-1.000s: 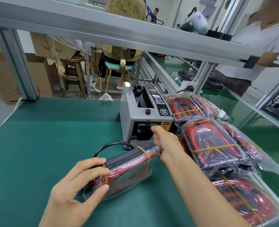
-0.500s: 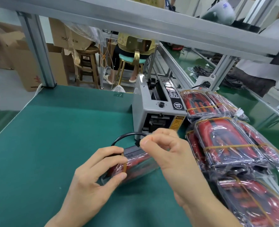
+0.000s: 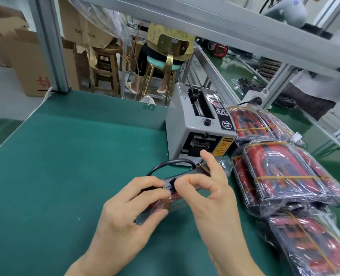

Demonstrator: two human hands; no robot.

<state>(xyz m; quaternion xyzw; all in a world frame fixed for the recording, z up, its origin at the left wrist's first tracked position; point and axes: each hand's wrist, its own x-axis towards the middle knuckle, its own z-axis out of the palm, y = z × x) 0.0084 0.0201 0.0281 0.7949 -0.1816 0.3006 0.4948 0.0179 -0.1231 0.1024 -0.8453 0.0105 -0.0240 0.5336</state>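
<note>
A red and black case in a clear plastic bag (image 3: pixel 171 200) stands on its edge on the green mat (image 3: pixel 69 166), bound with rubber bands, a black cable loop (image 3: pixel 171 163) rising behind it. My left hand (image 3: pixel 129 214) grips the near end of the bagged case, thumb below and fingers on top. My right hand (image 3: pixel 209 188) pinches something small against the top edge of the bag, thumb and forefinger together, the other fingers raised. What it pinches is too small to tell.
A grey tape dispenser machine (image 3: pixel 195 126) stands just behind the hands. Several bagged red cases (image 3: pixel 280 172) are piled at the right. An aluminium frame post (image 3: pixel 49 46) rises at the far left. Stools, cardboard boxes and seated people lie beyond the table.
My right hand left the tape dispenser's mouth and came back to the top edge of the bagged case. My left hand kept hold of the case. The view tilted lower.
</note>
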